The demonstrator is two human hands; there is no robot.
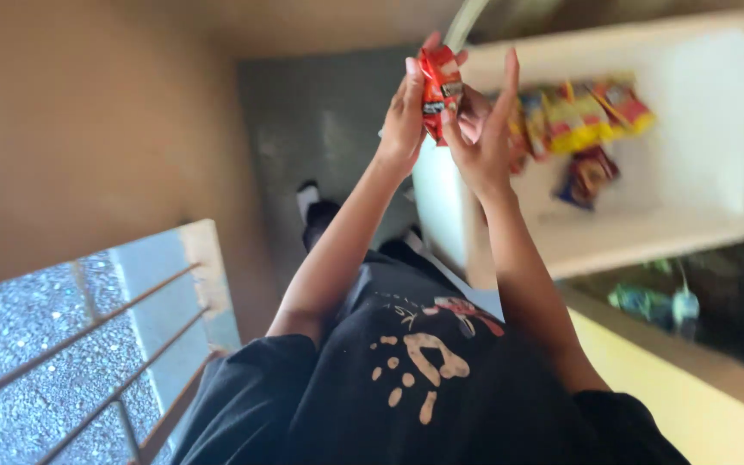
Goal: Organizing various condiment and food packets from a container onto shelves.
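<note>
Both my hands are raised in front of me around a small red snack packet (438,84). My left hand (402,120) grips its left side with the fingers curled over the top. My right hand (481,138) pinches the packet's right edge with thumb and forefinger, the other fingers spread upward. Just behind the hands stands a white rectangular tub (699,181). Inside it lies a row of several red and yellow snack packets (579,112) and a darker packet (592,172).
My feet (313,211) stand on a grey floor (320,129) below the hands. Thin metal railing bars (105,344) cross a speckled surface at lower left. A yellow ledge (682,396) runs at lower right, with greenish objects (652,301) beyond it.
</note>
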